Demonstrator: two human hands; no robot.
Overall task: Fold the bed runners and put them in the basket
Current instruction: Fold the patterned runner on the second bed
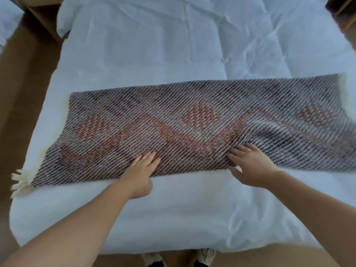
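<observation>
A woven grey bed runner (192, 120) with a rust-red zigzag and diamond pattern lies spread across the white bed (163, 45), with cream fringe at its left end. My left hand (140, 174) lies flat on the runner's near edge, fingers straight. Just right of the middle, my right hand (250, 166) rests on the near edge with its fingers spread, and the cloth is slightly rucked under the fingertips. The runner's right end is blurred. No basket is in view.
The bed's foot edge (173, 245) is just in front of me, with my shoes (179, 257) below it. Brown floor (21, 93) runs along the left side. A white pillow (77, 14) lies at the head end, and wooden furniture (344, 14) stands at the top right.
</observation>
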